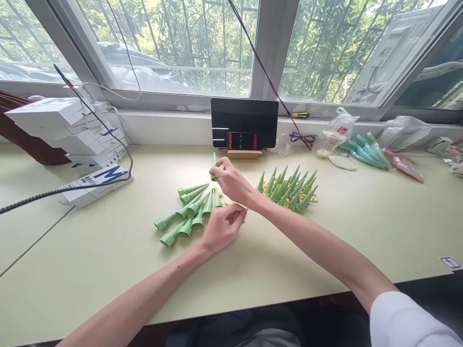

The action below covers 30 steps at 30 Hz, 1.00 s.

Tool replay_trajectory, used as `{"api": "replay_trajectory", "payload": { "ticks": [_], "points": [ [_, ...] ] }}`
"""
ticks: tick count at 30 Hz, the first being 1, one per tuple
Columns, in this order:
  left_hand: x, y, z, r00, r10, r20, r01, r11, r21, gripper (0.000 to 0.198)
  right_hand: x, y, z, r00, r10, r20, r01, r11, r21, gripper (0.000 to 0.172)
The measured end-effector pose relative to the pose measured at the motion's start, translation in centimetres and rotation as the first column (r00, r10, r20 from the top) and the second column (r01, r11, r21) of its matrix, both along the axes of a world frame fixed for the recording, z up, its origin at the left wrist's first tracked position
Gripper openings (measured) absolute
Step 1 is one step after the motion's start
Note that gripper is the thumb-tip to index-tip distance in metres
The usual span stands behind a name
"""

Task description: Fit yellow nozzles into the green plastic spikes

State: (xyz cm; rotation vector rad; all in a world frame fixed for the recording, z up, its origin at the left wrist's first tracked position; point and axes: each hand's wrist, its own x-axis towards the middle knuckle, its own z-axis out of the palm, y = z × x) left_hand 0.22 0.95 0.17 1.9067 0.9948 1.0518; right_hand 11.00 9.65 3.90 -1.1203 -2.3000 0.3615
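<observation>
My right hand [233, 183] pinches a green plastic cone [214, 159], its narrow tip pointing up. Closer to me, my left hand [224, 227] is closed, thumb against fingers; a bit of pale yellow shows by its fingertips, too hidden to name. Left of both hands lies a fan of loose green cones [185, 211], hollow wide ends mostly facing me. To the right, beyond my right forearm, several green cones [287, 188] stand close together, points up, with small yellow pieces [314, 198] around their bases. My right forearm passes in front of that group's left side.
A phone [245, 141] showing a timer leans on a dark tablet [244, 115] at the back. White boxes [90, 130] are stacked at left, with a black cable [72, 195] across. Plastic bags [336, 130] and teal packets [367, 152] lie back right. Pale tabletop [275, 260] ends near me.
</observation>
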Motion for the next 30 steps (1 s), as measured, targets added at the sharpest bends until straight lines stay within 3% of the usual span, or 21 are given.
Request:
{"api": "replay_trajectory", "payload": {
  "ticks": [4,10,14,19,30],
  "points": [
    [-0.1,0.4,0.6,0.960,0.125,0.252,-0.067,0.971,-0.230,0.021,1.6,-1.8,-0.7,0.973,-0.076,-0.217,0.111,0.982,0.152,0.029],
    [-0.6,1.3,1.2,0.862,0.263,0.434,-0.132,0.942,-0.308,0.032,3.1,-4.1,-3.4,0.951,-0.019,-0.309,0.091,0.972,0.218,0.025],
    [-0.6,1.3,1.2,0.879,0.234,0.415,-0.089,0.936,-0.340,0.034,3.7,-5.3,-4.9,0.958,0.004,-0.286,0.064,0.971,0.229,0.028],
    [-0.5,1.3,0.9,0.907,0.219,0.359,-0.088,0.934,-0.346,0.036,4.1,-5.9,-5.5,0.986,0.088,-0.144,-0.051,0.968,0.247,0.031],
    [-0.7,1.3,1.0,0.910,0.177,0.376,-0.053,0.947,-0.317,0.037,3.8,-6.3,-5.6,0.947,0.082,-0.310,-0.001,0.968,0.252,0.027]
  ]
}}
